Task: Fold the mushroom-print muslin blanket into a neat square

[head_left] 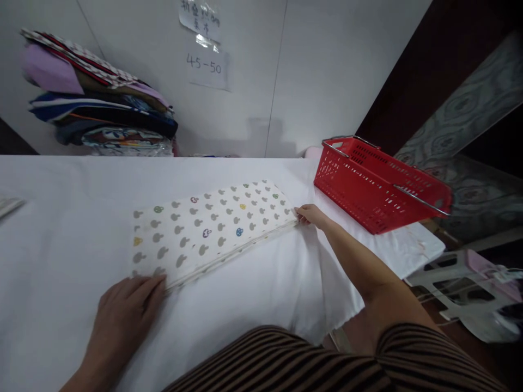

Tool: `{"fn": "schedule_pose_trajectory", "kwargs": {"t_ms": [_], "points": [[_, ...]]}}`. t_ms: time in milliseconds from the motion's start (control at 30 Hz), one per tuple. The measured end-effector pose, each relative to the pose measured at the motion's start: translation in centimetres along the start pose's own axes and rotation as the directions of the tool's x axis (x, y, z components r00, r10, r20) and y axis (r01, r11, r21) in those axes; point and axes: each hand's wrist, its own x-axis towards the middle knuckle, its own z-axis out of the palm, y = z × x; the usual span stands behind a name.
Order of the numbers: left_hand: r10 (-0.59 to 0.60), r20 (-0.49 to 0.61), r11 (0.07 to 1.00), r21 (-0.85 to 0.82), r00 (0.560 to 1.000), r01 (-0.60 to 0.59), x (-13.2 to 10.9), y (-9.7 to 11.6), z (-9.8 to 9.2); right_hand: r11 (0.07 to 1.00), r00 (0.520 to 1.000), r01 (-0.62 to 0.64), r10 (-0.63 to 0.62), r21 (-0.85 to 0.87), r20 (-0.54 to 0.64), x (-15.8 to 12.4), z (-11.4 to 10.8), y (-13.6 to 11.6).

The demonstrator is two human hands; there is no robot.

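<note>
On creased white fabric (73, 228) lies a folded, oblong, mushroom-printed cloth (214, 224); the right hand (309, 214) pinches its right corner, the left hand (129, 306) touches its near-left corner, its grip unclear.

A paper sheet (209, 68) on the pale wall (339, 71) bore the handwritten figures "45-50". Directly above that sheet, a second notice (200, 20) carried two lines of handwritten Chinese characters, blurred; the lower appeared to read "桌布".

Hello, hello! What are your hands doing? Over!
Left hand at near-left corner, right hand at right end of patterned cloth. Cloth folded, lying flat. Red basket apart, to the right.
</note>
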Motion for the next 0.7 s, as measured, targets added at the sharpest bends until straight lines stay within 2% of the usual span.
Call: {"fn": "schedule_pose_trajectory", "kwargs": {"t_ms": [133,267,433,700], "points": [[0.026,-0.009,1.0,0.003,1.0,-0.026,0.1,-0.3,0.2,0.998,0.997,-0.01,0.014,-0.057,0.077,-0.6,0.3,-0.3],[0.046,0.012,0.999,0.0,0.999,-0.046,0.1,-0.1,0.0,0.989,1.0,-0.019,0.019,-0.146,-0.001,-0.3,0.5,-0.8],[-0.022,0.028,0.999,0.032,0.999,0.021,0.1,0.9,-0.8,0.976,0.994,0.009,-0.033,-0.216,-0.108,-0.6,1.1,-0.7],[-0.068,0.093,0.997,-0.032,0.993,0.071,0.0,1.7,-1.5,0.956,0.994,-0.009,-0.024,-0.292,-0.109,-1.0,1.4,0.1]]}}
